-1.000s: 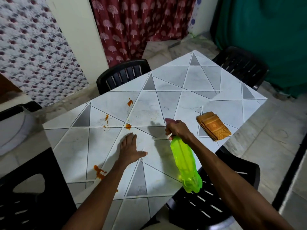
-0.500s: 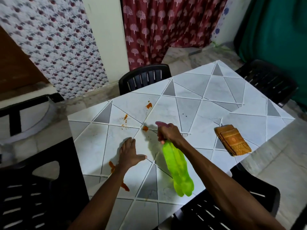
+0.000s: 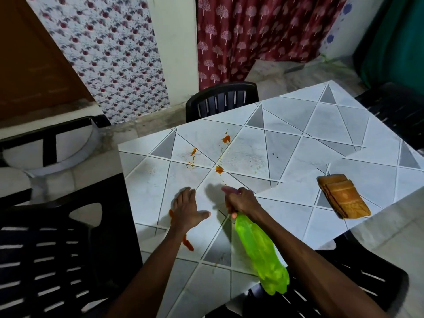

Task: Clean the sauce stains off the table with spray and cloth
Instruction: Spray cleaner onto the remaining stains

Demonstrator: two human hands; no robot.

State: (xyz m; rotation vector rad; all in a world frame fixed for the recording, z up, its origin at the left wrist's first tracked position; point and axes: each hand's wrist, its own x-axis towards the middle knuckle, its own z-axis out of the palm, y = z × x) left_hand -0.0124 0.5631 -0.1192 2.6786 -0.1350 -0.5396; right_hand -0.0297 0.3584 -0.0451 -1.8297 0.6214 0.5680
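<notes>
Green bottle [image 3: 261,253] gripped at the neck by the right hand [image 3: 242,201]. Its long axis runs from lower right of frame up to the nozzle at centre, aimed up-frame. Nearest stain [image 3: 219,169] sits just above the nozzle, others farther up-frame. The left hand [image 3: 187,208] lies flat on the desk [image 3: 286,138], fingers straight, holding nothing. A red streak [image 3: 188,244] runs beside its wrist, near the desk's left edge. Folded cloth [image 3: 343,196] at frame right, well apart, by the desk edge and nearer the right hand. Bare desk between.
</notes>
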